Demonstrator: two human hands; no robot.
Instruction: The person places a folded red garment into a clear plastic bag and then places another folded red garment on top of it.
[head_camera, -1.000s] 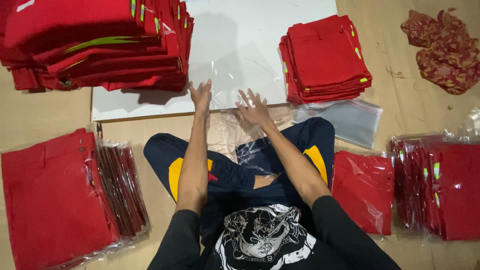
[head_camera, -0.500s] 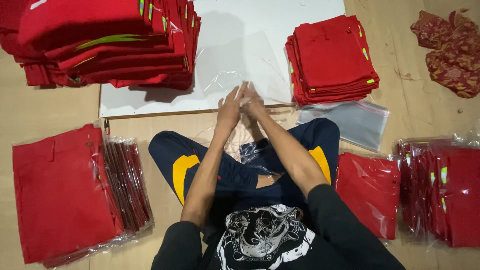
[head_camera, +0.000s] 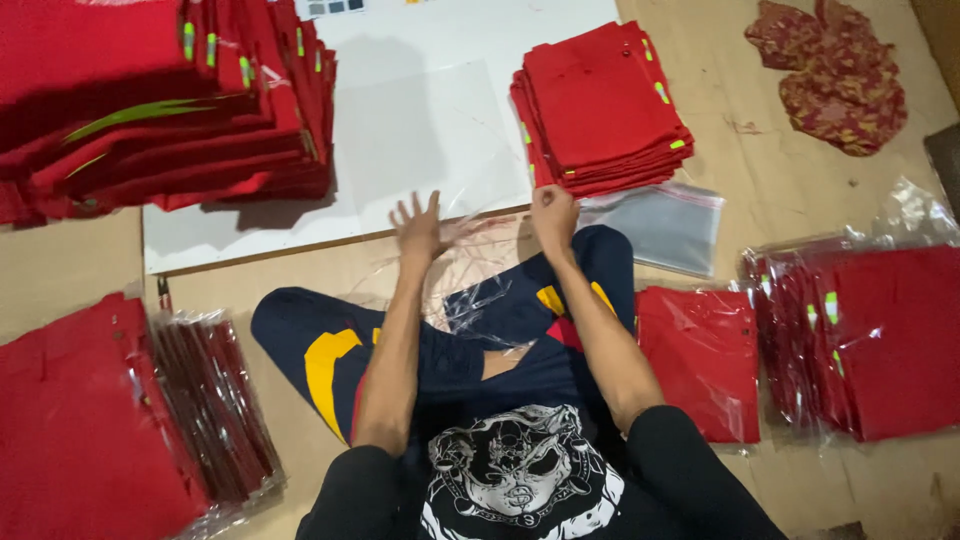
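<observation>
A clear plastic bag (head_camera: 430, 140) lies flat on a white board (head_camera: 250, 235), and its near end reaches crumpled down to my lap. My left hand (head_camera: 418, 228) rests on the bag's near edge with its fingers spread. At the bag's near right corner my right hand (head_camera: 553, 212) is closed on the plastic, just below a stack of folded red garments (head_camera: 600, 105).
A tall pile of folded red garments (head_camera: 160, 110) covers the board's left end. Bagged red garments lie at my left (head_camera: 200, 400), by my right knee (head_camera: 700, 350) and at far right (head_camera: 860, 330). Spare clear bags (head_camera: 660, 225) and a patterned cloth (head_camera: 840, 80) lie further off.
My hands were pressed together over the bag half a second ago and have drawn apart. The right hand has moved right, to the bag's corner beside the small red stack.
</observation>
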